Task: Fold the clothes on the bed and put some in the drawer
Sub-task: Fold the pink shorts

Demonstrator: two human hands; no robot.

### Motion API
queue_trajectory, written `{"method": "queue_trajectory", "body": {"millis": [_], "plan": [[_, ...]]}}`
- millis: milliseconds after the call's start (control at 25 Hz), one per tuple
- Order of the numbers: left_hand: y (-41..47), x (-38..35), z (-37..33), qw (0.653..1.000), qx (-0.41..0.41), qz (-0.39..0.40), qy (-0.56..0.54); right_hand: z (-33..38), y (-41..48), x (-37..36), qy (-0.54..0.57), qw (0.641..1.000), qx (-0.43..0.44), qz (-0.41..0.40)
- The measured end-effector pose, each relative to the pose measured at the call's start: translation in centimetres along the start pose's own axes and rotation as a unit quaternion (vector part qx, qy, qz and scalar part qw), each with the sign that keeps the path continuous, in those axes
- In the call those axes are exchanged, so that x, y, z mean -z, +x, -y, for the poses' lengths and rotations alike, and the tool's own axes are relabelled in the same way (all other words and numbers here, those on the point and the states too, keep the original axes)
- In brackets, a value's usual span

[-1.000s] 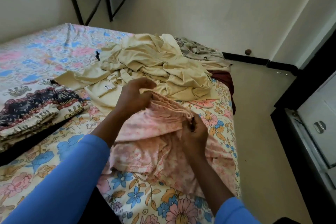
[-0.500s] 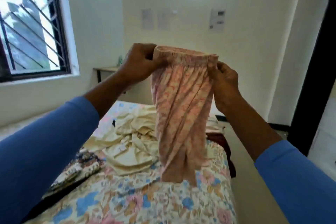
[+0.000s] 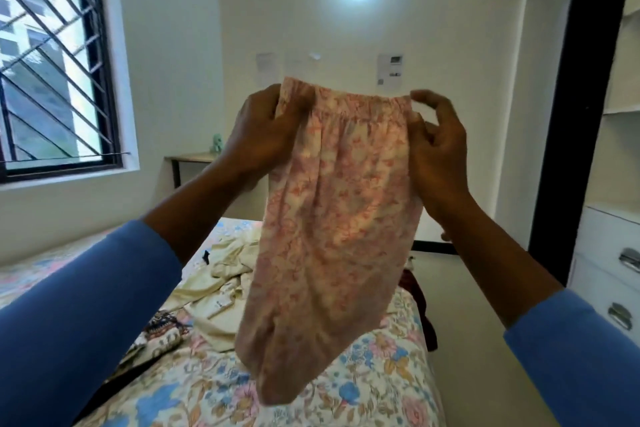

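We are holding the pink floral garment (image 3: 332, 218) up by its elastic waistband, and it is hanging over the bed (image 3: 381, 392). The left hand (image 3: 259, 135) is gripping one end with its fingers curled over. The right hand (image 3: 436, 156) is pinching the other, outer fingers loose. We are judging it light, soft and limp; the waistband corners are offering the surest hold.

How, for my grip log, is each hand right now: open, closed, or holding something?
Left hand: grips the pink garment by its waistband, left end.
Right hand: pinches the waistband's right end.
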State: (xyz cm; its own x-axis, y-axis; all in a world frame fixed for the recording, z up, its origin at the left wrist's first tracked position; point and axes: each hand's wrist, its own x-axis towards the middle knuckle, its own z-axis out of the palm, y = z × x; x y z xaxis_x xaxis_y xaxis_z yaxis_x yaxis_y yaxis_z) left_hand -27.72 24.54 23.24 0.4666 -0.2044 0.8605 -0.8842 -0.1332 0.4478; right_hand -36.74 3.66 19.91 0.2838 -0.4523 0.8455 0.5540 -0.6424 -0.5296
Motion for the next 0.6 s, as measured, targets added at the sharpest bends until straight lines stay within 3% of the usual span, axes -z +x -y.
{"method": "queue_trajectory", "body": {"millis": [80, 160, 200, 280, 360, 400, 480, 600], "plan": [[-0.5, -0.4, 0.6, 0.992, 0.078, 0.031, -0.09, -0.2, -0.1, 0.5, 0.026, 0.999, -0.034, 0.001], [-0.4, -1.5, 2.8, 0.972, 0.177, 0.068, -0.139, -1.6, 0.1, 1.1, 0.039, 0.991, -0.119, 0.039], [-0.4, -2.3, 4.5, 0.949, 0.247, 0.104, -0.165, -3.0, -0.1, 1.2, 0.051, 0.98, -0.175, 0.08], [-1.1, -5.1, 9.7, 0.868, 0.381, 0.215, -0.236, -8.1, -0.8, 0.6, 0.046, 0.948, -0.273, 0.159], [-3.3, -9.1, 16.3, 0.794, 0.459, 0.295, -0.267, -15.5, -2.7, -0.6, 0.02, 0.917, -0.356, 0.176], [-4.8, -11.5, 19.8, 0.775, 0.491, 0.306, -0.256, -20.2, -4.2, -1.3, 0.006, 0.9, -0.398, 0.176], [-9.3, -16.7, 27.3, 0.765, 0.537, 0.289, -0.206, -30.0, -8.9, -2.8, -0.06, 0.855, -0.478, 0.19], [-17.4, -22.3, 35.6, 0.791, 0.555, 0.248, -0.073, -40.4, -16.7, -4.1, -0.146, 0.815, -0.531, 0.18]]}}
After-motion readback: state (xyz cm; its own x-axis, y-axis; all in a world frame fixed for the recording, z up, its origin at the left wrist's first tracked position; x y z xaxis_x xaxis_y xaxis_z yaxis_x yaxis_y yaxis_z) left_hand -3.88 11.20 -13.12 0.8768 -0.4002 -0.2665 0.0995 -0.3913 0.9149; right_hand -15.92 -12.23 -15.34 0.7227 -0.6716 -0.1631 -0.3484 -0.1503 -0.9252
